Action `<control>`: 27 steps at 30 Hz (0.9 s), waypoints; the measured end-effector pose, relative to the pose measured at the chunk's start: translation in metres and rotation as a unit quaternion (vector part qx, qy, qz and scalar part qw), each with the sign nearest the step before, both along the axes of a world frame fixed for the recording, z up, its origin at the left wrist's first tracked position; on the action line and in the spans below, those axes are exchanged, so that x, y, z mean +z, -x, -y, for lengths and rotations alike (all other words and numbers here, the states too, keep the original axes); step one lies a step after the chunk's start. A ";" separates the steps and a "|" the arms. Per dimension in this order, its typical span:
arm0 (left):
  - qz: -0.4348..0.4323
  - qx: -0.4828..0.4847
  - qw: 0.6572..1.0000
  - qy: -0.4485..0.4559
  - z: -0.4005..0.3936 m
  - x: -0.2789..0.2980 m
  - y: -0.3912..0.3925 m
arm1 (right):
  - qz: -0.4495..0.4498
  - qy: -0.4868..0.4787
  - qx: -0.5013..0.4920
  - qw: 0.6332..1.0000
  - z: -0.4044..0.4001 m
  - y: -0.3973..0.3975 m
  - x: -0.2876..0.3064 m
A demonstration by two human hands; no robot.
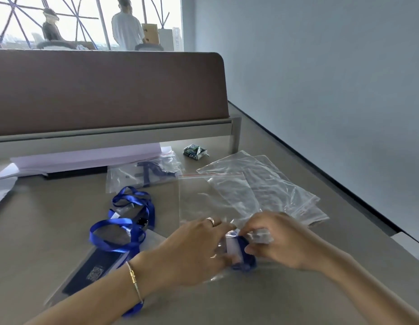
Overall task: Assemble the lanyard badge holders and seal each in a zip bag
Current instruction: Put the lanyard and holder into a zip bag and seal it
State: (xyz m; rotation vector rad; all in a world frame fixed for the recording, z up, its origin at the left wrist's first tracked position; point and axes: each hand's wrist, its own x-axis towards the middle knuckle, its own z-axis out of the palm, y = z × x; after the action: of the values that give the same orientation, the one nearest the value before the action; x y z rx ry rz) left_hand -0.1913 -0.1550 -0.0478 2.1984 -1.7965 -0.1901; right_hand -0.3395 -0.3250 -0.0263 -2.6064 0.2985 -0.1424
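My left hand (194,249) and my right hand (276,240) meet over a clear zip bag (243,256) near the desk's front. Inside it lies a bundled blue lanyard with a white card, and both hands pinch the bag. To the left, a loose blue lanyard (131,221) coils over a dark badge holder (93,273) with a QR code. A filled zip bag (145,174) holding a blue lanyard rests further back. Empty zip bags (269,188) with red-lined tops are spread out beyond my hands.
A brown desk divider (105,90) stands along the back. White paper sheets (82,160) and a black flat object (74,173) lie below it. A small crumpled wrapper (195,151) sits at the back. The desk edge (344,188) runs diagonally on the right. Two people stand by the far window.
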 end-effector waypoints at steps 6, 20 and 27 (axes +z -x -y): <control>0.059 -0.004 0.998 -0.037 -0.018 -0.003 0.018 | -0.061 0.059 0.064 0.994 -0.010 0.019 -0.003; -0.122 0.041 0.991 -0.036 -0.017 0.029 -0.017 | 0.006 -0.059 0.013 0.998 0.011 -0.003 0.006; -0.113 0.115 0.987 0.028 -0.003 0.028 -0.049 | 0.089 -0.078 -0.049 0.992 0.036 -0.041 -0.002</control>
State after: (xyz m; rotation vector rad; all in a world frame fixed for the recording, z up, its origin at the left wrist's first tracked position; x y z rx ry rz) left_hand -0.1421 -0.1521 -0.0194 2.2210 -1.4018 -0.3204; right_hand -0.2984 -0.3606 -0.0280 -2.4052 0.3594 -0.3684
